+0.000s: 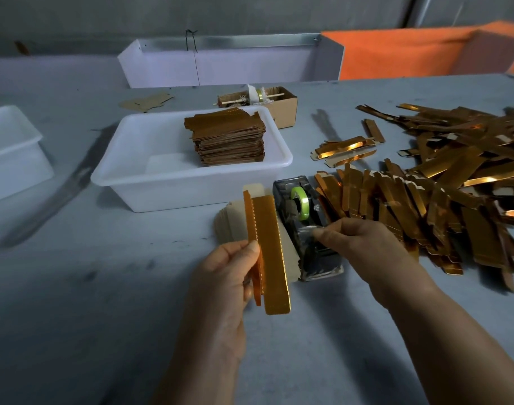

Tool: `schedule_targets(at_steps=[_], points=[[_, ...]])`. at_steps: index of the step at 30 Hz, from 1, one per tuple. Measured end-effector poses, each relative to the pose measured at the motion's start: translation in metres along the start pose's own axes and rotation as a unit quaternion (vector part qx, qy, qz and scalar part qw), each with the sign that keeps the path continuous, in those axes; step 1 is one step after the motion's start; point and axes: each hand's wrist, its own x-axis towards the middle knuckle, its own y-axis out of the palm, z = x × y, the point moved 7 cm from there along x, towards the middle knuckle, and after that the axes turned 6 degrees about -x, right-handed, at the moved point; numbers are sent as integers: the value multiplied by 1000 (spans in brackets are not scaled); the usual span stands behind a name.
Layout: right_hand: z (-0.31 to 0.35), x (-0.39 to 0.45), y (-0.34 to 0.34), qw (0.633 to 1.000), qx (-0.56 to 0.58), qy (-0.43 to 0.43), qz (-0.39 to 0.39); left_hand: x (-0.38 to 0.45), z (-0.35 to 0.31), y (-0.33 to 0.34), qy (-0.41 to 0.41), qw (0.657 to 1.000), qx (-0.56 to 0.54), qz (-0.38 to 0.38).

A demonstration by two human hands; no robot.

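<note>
My left hand (pixel 229 276) grips a long folded gold card strip (pixel 271 252), held upright over the grey table with the thumb on its left edge. Just right of it stands a black tape dispenser (pixel 305 226) with a green-cored tape roll (pixel 300 200). My right hand (pixel 358 247) pinches the clear tape end at the dispenser's front, between thumb and forefinger. A small stack of beige card pieces (pixel 229 220) lies behind the strip.
A white tub (pixel 133 182) holds a stack of folded gold pieces (pixel 229 138). A big loose pile of gold strips (pixel 442 182) covers the right of the table. A cardboard box (pixel 282 106) stands behind the tub; another white tub (pixel 13 147) sits far left.
</note>
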Motion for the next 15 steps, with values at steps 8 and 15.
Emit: schedule_targets(at_steps=[8, 15], points=[[0, -1, 2, 999, 33, 6, 1, -8, 3, 33, -11, 996, -6, 86], [0, -10, 5, 968, 249, 14, 23, -1, 19, 51, -104, 987, -72, 98]])
